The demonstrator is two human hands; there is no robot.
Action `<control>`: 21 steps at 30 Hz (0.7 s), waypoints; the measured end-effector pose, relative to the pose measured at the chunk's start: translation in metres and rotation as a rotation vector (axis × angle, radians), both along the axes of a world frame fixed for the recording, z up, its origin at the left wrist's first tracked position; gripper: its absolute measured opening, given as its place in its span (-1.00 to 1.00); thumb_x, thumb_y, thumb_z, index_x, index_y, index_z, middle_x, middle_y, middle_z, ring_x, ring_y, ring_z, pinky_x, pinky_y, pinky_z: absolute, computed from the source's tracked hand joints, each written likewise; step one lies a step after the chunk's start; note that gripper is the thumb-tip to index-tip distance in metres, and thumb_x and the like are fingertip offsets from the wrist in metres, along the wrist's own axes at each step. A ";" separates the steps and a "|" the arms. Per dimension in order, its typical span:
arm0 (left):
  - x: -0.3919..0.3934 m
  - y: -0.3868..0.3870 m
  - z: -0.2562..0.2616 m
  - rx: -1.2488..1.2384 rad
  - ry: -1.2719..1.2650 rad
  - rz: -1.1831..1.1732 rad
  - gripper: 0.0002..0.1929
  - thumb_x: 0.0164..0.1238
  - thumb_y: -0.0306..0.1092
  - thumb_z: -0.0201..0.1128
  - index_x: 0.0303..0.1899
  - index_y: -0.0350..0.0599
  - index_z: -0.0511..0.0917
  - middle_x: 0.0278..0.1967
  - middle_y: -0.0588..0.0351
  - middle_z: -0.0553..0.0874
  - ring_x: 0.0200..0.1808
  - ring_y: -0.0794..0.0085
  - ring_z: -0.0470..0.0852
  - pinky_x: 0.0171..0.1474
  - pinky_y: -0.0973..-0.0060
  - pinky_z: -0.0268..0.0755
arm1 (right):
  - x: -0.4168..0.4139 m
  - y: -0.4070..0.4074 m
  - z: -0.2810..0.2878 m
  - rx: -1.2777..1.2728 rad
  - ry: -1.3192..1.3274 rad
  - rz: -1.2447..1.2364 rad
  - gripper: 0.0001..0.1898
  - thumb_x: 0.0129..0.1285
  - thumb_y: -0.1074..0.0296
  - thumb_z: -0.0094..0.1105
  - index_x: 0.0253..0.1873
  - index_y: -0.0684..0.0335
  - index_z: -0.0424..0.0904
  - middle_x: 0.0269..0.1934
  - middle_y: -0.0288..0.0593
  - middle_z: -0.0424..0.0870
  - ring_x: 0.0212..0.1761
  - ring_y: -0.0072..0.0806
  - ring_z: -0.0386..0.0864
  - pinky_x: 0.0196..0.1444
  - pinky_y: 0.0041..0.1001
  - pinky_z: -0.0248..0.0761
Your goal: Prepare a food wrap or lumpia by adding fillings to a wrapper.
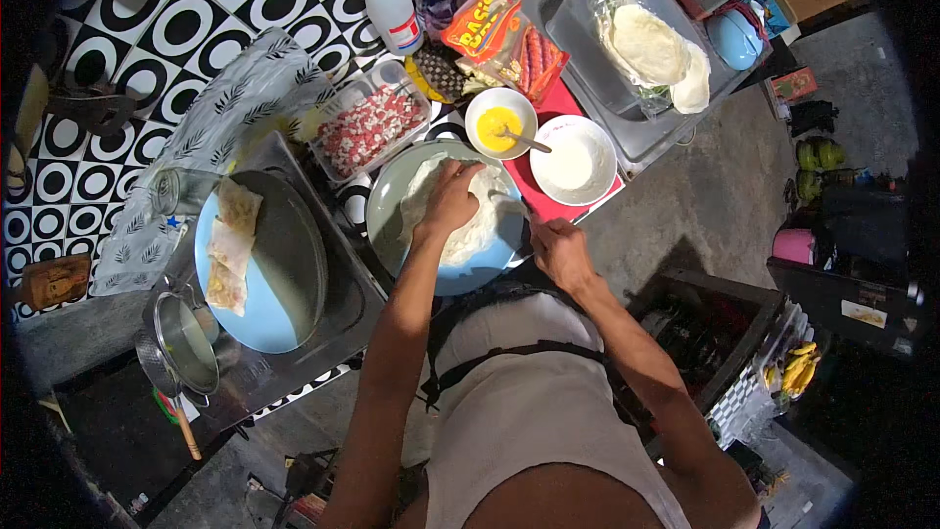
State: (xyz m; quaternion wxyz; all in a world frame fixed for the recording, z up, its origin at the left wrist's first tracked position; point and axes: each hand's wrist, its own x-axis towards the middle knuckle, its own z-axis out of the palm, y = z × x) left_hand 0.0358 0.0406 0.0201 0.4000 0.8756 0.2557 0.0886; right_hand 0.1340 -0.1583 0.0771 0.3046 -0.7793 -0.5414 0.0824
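A round wrapper or flat dough sheet, pale and dusted, covers much of a blue plate in front of me. My left hand rests over its upper middle, fingers bent; whether it pinches anything is hidden. At the plate's right rim is my right hand, its fingers curled; what lies between them cannot be made out. Just beyond the plate stand a bowl of beaten egg with a spoon and a white bowl of pale liquid. A plastic tub of chopped pink and white filling adjoins the plate.
Filled wraps lie on another blue plate at left, near a glass jar and metal strainer. Dough sheets in plastic lie on a tray at right. A white bottle and sausage pack stand behind.
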 end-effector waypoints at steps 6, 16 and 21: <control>0.001 0.001 0.002 -0.023 0.027 0.002 -0.45 -0.10 -0.62 0.03 0.07 -0.07 0.49 -0.08 -0.05 0.45 0.05 0.09 0.42 0.14 0.28 0.28 | -0.001 0.009 0.011 -0.043 0.020 -0.062 -0.66 -0.07 0.58 0.18 -0.10 0.35 0.50 -0.50 0.04 0.53 -0.47 -0.05 0.51 -0.42 -0.22 0.42; 0.000 0.002 -0.007 -0.029 -0.017 0.014 -0.47 -0.11 -0.62 0.02 0.03 -0.05 0.54 -0.11 -0.06 0.49 0.03 0.09 0.45 0.14 0.28 0.29 | -0.004 0.009 0.018 -0.043 0.139 -0.114 -0.72 -0.06 0.55 0.18 -0.15 0.36 0.53 -0.47 0.09 0.55 -0.40 -0.03 0.55 -0.36 -0.21 0.44; 0.000 0.003 -0.003 -0.050 -0.015 0.017 -0.45 -0.12 -0.62 0.01 0.03 -0.02 0.55 -0.10 -0.06 0.50 0.02 0.08 0.46 0.13 0.28 0.31 | 0.005 0.010 0.011 -0.111 0.109 -0.037 -0.71 -0.05 0.56 0.18 -0.14 0.37 0.54 -0.48 0.10 0.55 -0.43 -0.01 0.55 -0.36 -0.21 0.44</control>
